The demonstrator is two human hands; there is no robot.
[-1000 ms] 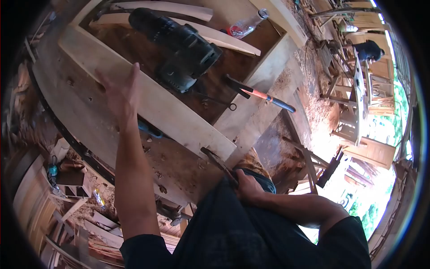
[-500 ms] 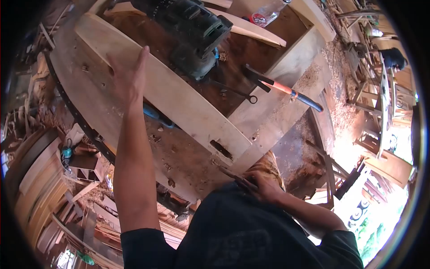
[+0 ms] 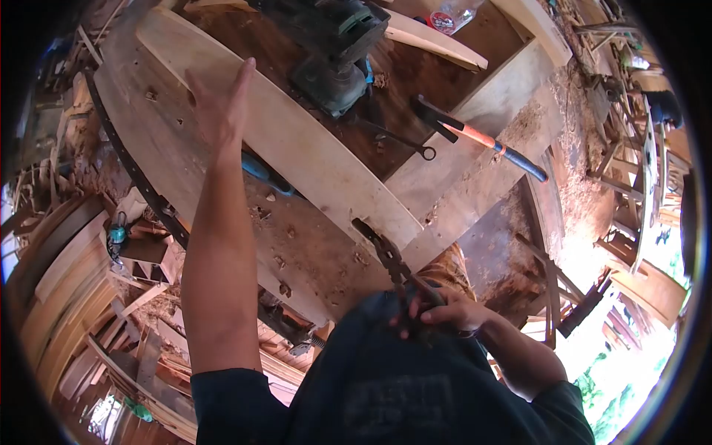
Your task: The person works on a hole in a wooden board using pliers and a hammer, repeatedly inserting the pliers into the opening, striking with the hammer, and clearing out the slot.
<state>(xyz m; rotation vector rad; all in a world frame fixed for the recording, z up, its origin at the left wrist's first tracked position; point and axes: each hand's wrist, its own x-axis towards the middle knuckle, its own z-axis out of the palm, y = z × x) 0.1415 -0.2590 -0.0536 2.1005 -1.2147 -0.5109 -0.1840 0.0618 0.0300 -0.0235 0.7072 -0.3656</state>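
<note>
A long pale board [image 3: 297, 141] runs diagonally across the workbench, with a dark slot near its lower right end. My left hand [image 3: 222, 107] grips the board's upper part across its edge, thumb and fingers spread round it. In my right hand [image 3: 437, 311] are dark metal pliers [image 3: 391, 259], held by the handles near my shirt. Their head lies over the slotted end of the board; whether the tip is inside the slot cannot be made out. A blue-handled tool [image 3: 259, 172] lies beside the board, partly behind my left forearm.
A dark power tool [image 3: 337, 67], a ring-ended wrench [image 3: 404, 142], a hammer [image 3: 497, 144] with orange and blue handle and a plastic bottle [image 3: 452, 16] lie beyond the board. Stacked curved wood [image 3: 67, 282] stands at left. Another person [image 3: 664, 107] is at far right.
The pliers have come up over the slotted board end, after being lower by my shirt half a second ago. My left hand keeps its place on the board. The view has shifted.
</note>
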